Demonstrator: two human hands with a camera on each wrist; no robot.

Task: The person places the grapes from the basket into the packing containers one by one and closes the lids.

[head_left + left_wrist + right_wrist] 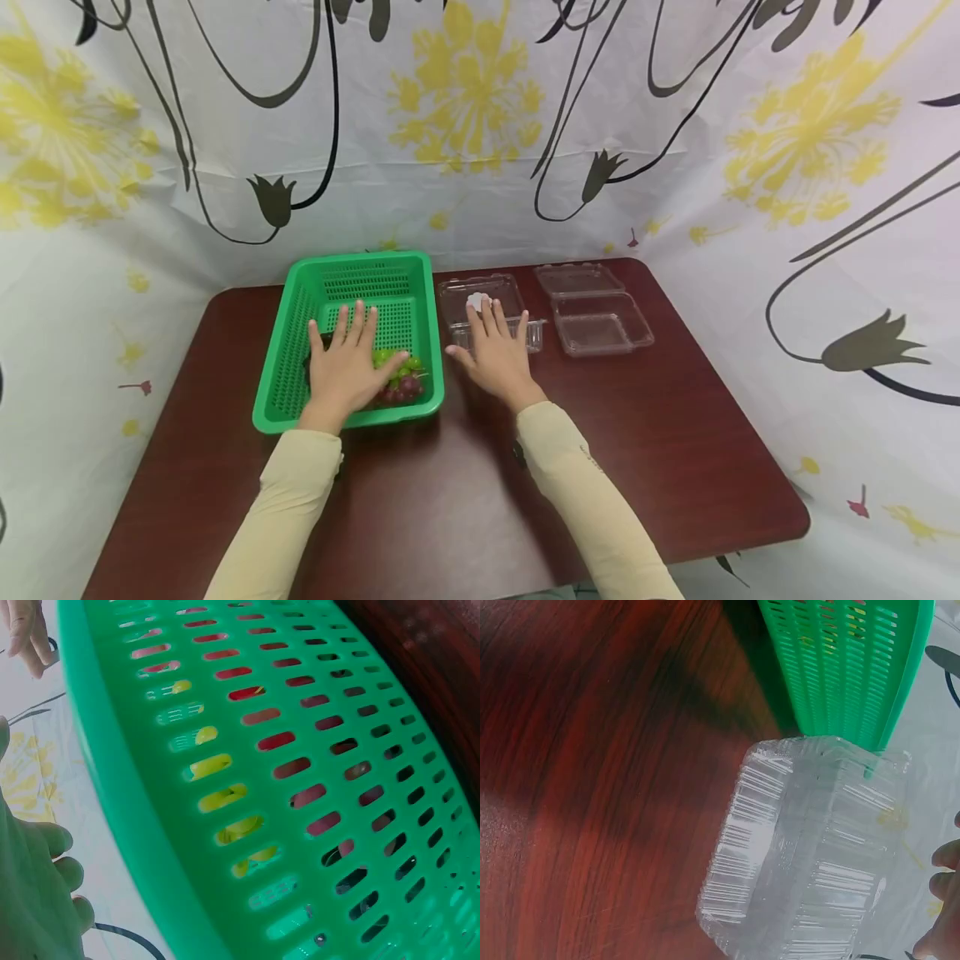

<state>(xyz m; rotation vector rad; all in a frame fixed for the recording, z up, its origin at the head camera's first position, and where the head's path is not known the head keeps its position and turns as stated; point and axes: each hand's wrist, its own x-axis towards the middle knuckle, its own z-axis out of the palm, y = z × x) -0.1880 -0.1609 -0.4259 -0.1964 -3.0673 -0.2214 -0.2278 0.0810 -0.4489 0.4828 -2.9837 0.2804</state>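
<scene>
My left hand (345, 362) is held over a green plastic basket (434, 333), palm down with fingers spread, gripping nothing. Inside the basket lie green grapes (415, 364) and reddish-purple grapes (408, 388). Something dark (307, 367) shows at that hand's left edge, mostly hidden beneath it. Fingers also spread, my right hand (497, 354) hovers over a clear plastic clamshell box (802, 847) and covers part of it in the head view. The box's lid is folded back, with a white patch (476, 300) near the fingertips. Through slots in the basket wall (127, 825), yellow-green and red fruit show.
A second clear clamshell box (603, 329) stands open at the right, its lid (581, 279) laid back toward the wall. All of it rests on a dark red-brown table (675, 458). A white patterned cloth (480, 217) hangs behind and at the sides.
</scene>
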